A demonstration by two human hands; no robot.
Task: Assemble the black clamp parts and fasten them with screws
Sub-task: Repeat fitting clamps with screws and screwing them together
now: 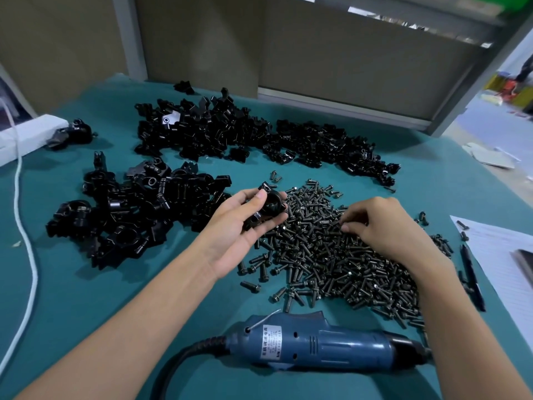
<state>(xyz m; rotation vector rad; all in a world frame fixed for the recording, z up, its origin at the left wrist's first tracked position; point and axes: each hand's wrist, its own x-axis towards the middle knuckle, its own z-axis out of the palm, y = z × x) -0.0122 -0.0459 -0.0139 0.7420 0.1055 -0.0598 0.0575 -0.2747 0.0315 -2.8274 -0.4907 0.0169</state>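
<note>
My left grip [245, 223] holds a black clamp part [271, 202]; my right grip [383, 223] rests on the screws [317, 255].
The black clamp part sits cupped in curled fingers, left of the right grip, whose fingertips curl into the pile; I cannot tell whether they pinch a screw.

Factory assembly workshop: green mat [86, 284], heaps of black clamp parts [202, 131], screws [331, 255], corded electric screwdriver [317, 345].
</note>
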